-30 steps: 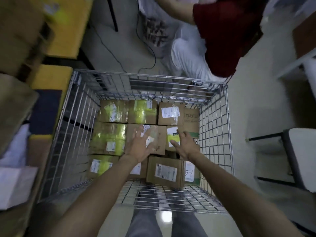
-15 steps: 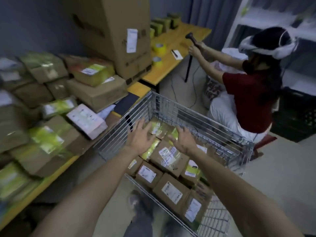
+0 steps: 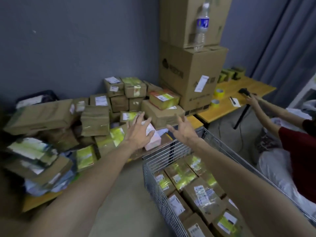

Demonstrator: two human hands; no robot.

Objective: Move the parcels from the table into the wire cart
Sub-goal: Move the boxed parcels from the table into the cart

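Now both hands are empty, fingers spread: left hand [image 3: 136, 135] over the small pale-pink cardboard parcel [image 3: 154, 141] just beyond the silver wire cart [image 3: 164, 155], at its eleven o'clock; right hand [image 3: 185, 132] at the parcel's three o'clock. It's probably light and stiff; I'd clasp its long sides.

Two bare forearms [image 3: 102, 168] — left hand [image 3: 138, 134] and right hand [image 3: 185, 132] bare as well.

Dim, bluish indoor light, soft motion blur, heavier at left edge, wide-angle bending at borders
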